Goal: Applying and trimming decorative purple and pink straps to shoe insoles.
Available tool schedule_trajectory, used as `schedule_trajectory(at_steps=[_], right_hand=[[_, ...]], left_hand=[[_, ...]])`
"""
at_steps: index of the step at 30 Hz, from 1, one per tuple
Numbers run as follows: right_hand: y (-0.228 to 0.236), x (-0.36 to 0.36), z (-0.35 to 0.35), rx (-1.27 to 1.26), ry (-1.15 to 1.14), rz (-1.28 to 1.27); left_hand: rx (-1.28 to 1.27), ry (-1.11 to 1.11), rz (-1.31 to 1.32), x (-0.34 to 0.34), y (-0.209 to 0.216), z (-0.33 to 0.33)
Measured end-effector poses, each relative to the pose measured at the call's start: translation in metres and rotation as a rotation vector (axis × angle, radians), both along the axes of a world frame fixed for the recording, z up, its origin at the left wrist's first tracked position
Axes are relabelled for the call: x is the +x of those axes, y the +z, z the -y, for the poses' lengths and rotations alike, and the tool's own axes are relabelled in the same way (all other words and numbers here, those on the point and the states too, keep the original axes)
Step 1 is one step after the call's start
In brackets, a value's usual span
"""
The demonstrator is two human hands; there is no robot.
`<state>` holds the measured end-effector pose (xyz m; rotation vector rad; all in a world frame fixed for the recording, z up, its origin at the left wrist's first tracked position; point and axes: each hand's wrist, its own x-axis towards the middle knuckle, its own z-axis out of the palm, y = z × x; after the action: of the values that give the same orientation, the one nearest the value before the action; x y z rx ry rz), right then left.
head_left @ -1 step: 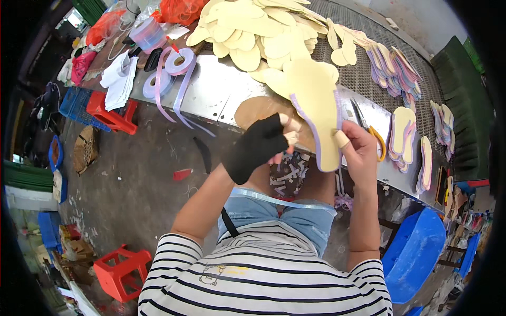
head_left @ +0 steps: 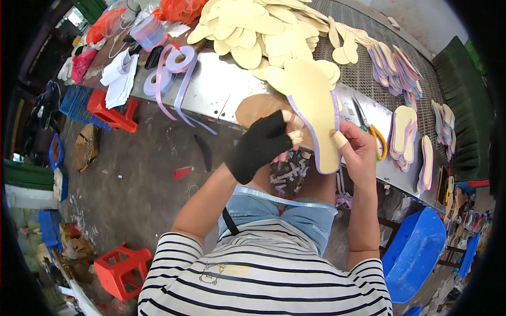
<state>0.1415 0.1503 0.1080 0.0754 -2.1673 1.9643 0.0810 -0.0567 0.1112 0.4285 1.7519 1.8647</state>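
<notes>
A pale yellow shoe insole (head_left: 311, 100) with a lilac ribbon edging along its sides and heel hangs over the table's front edge. My right hand (head_left: 356, 147) pinches its right edge near the heel, with tape round the thumb tip. My left hand (head_left: 261, 142), in a black fingerless glove, is curled just left of the insole's edge. Its thumb and forefinger are bent toward each other, their tips taped; whatever they may hold is too small to make out. Scissors with yellow-orange handles (head_left: 378, 142) lie right of the insole, behind my right hand.
A heap of plain insoles (head_left: 253, 26) covers the back of the metal table (head_left: 211, 95). Ribbon rolls (head_left: 180, 59) and white cloths (head_left: 120, 81) sit at left. Edged insoles (head_left: 403, 137) lie at right. Red stools (head_left: 122, 271) and a blue tub (head_left: 414, 258) stand on the floor.
My left hand has shifted very slightly right, toward the insole's edge. The right hand keeps its pinch, and the insole has barely moved.
</notes>
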Motion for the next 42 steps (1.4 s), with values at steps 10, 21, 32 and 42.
schedule_trajectory(at_steps=[10, 21, 32, 42], right_hand=[[-0.019, 0.023, -0.016, 0.078, 0.009, 0.069], [-0.072, 0.122, -0.366, 1.119, -1.33, 0.346], [-0.039, 0.091, -0.199, 0.331, -0.629, 0.037], [-0.121, 0.044, 0.054, 0.153, 0.441, 0.317]], left_hand=[[-0.046, 0.048, -0.028, 0.004, -0.016, -0.025], [-0.835, -0.189, -0.688, -0.004, -0.219, 0.083], [-1.109, 0.013, -0.477, -0.057, -0.298, 0.082], [-0.965, 0.09, -0.646, -0.058, -0.3, 0.069]])
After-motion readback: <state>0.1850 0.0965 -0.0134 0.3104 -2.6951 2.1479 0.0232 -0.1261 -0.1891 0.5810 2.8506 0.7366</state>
